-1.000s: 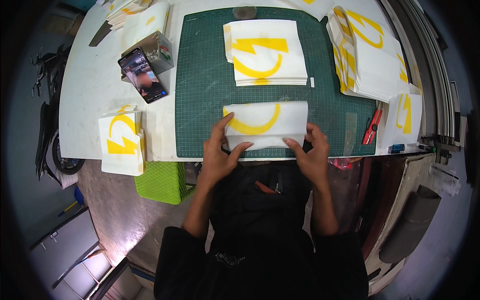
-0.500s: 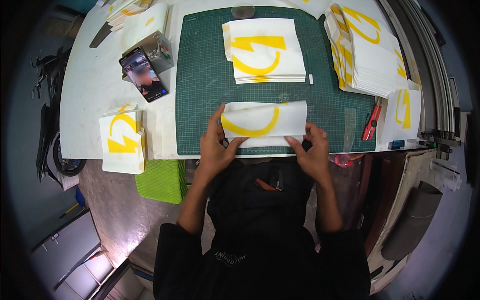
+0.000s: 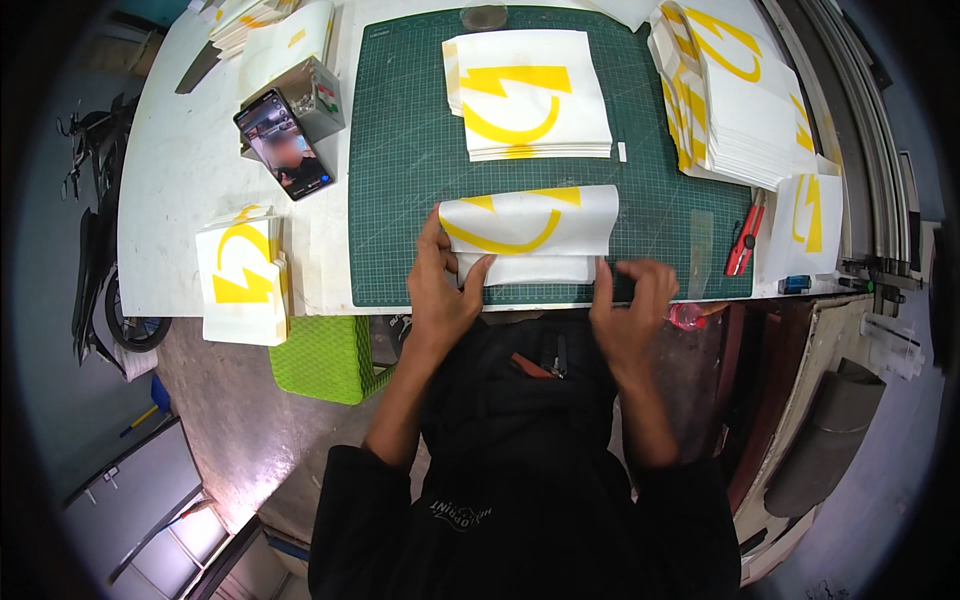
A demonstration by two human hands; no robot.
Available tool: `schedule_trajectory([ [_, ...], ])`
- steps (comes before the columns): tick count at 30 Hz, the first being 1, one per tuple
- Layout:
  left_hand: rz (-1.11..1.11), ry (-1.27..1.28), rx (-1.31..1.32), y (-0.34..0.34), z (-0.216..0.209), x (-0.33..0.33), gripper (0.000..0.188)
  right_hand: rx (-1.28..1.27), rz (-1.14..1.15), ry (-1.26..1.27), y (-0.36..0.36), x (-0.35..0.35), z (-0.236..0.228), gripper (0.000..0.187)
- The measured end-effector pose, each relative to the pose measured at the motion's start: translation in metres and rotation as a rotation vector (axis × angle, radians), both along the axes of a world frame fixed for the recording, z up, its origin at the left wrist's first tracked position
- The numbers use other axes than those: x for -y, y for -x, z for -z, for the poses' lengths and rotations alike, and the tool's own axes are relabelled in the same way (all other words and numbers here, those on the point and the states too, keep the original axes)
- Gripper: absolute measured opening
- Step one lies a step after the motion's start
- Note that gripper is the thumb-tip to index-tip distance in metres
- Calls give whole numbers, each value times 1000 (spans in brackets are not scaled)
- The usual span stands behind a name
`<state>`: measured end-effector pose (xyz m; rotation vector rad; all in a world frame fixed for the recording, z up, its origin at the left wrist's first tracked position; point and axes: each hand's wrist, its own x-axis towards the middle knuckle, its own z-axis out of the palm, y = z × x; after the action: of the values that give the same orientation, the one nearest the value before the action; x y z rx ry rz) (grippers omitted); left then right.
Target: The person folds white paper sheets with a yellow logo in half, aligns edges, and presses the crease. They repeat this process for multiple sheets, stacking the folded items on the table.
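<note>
A folded white sheet (image 3: 525, 222) with yellow printing lies over the front part of the green cutting mat (image 3: 400, 230). Its upper layer is rolled over, and a plain white strip shows beneath along the near side. My left hand (image 3: 440, 285) grips the sheet's left end, fingers around the edge and thumb on the near strip. At the right end, my right hand (image 3: 632, 300) has its thumb by the strip's corner, while its bent fingers stand apart from the thumb, off the sheet. Farther back on the mat is a stack of similar white and yellow pieces (image 3: 535, 100).
More printed stacks stand at the right (image 3: 745, 120) and the left front edge (image 3: 240, 285). A phone (image 3: 285, 145) leans on a box (image 3: 322, 95). A red cutter (image 3: 745, 235) lies on the mat's right side. A green stool (image 3: 320, 360) is below the table edge.
The sheet's upper layer has shifted away from me, exposing more of the plain near strip. My right hand has let go of the right end and its fingers have moved right.
</note>
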<state>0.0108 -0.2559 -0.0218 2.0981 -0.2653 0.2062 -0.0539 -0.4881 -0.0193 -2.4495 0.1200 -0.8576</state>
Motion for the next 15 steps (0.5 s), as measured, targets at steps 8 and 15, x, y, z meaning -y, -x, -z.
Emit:
schedule_trajectory([
  [8,-3,-37,-11,1,-1,1,88,-3,-228,192,18,-29,8,34],
  [15,-26,-43,7,3,5,1,84,-22,-276,188,24,-25,15,35],
])
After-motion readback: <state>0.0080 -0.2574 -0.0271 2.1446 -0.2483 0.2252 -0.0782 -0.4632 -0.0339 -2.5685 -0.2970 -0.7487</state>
